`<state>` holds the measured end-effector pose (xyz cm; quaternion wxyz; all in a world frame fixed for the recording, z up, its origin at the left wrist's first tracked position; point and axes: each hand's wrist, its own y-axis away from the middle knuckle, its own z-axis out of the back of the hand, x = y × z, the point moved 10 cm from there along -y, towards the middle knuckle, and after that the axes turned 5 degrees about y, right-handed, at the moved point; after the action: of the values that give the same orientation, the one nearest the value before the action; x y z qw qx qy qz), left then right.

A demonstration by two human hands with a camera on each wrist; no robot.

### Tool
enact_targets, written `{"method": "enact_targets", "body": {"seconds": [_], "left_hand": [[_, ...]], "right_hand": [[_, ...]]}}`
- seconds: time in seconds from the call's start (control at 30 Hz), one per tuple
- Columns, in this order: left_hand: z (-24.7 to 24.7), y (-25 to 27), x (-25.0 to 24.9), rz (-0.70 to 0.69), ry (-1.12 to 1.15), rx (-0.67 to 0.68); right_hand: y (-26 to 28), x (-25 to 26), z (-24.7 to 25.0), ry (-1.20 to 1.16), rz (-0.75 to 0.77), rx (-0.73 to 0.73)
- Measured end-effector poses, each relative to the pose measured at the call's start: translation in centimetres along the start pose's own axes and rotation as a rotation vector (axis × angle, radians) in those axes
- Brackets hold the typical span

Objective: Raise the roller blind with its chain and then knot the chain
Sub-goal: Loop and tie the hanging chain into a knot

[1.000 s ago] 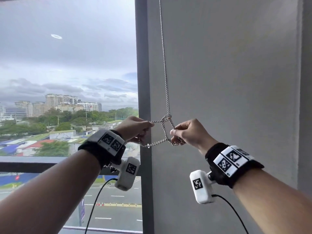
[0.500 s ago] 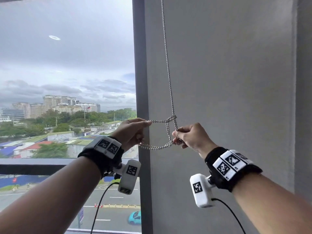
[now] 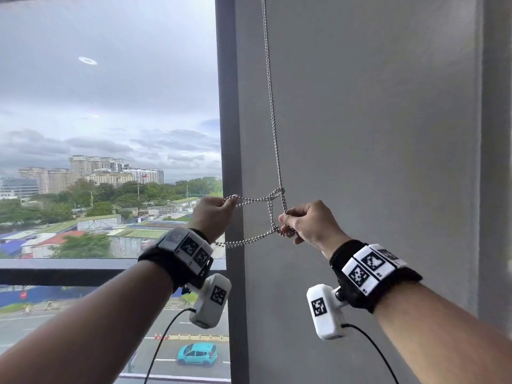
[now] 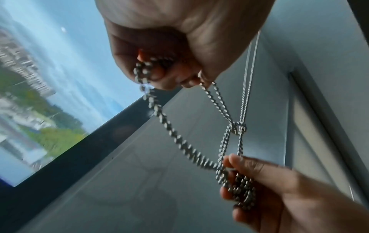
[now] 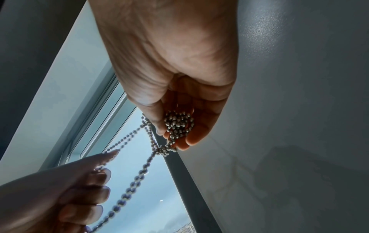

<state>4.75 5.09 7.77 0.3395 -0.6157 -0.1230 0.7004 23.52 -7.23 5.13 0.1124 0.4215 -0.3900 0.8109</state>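
A silver ball chain [image 3: 273, 120] hangs down the grey wall beside the window frame and crosses itself in a loose knot [image 3: 279, 191]. My left hand [image 3: 213, 214] pinches a doubled strand of chain pulled out to the left, with more chain [image 4: 145, 74] bunched in its fingers. My right hand [image 3: 307, 221] grips the loop below the knot, and a bundle of chain [image 5: 178, 124] lies in its curled fingers. A lower strand [image 3: 243, 242] sags between the two hands. The roller blind itself is out of view.
The dark window frame [image 3: 230, 134] stands just left of the chain. The glass [image 3: 110, 120] shows a cloudy sky, buildings and a road far below. A plain grey wall [image 3: 374, 134] fills the right side.
The knot has slid a little to the right and both hands have pulled further apart. The loop between them has widened.
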Motion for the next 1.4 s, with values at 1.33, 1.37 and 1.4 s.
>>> {"method": "enact_targets", "body": {"seconds": [1.33, 1.37, 1.4], "left_hand": [[-10.4, 5.5, 3.1, 0.434, 0.403, 0.534], [-10.7, 6.1, 3.5, 0.463, 0.422, 0.557], [-11.0, 6.6, 3.8, 0.478, 0.448, 0.582]], "right_hand": [[1.6, -0.1, -0.7, 0.02, -0.031, 0.001], [1.7, -0.1, -0.6, 0.025, -0.032, 0.001], [1.7, -0.1, -0.5, 0.034, -0.029, 0.0]]}}
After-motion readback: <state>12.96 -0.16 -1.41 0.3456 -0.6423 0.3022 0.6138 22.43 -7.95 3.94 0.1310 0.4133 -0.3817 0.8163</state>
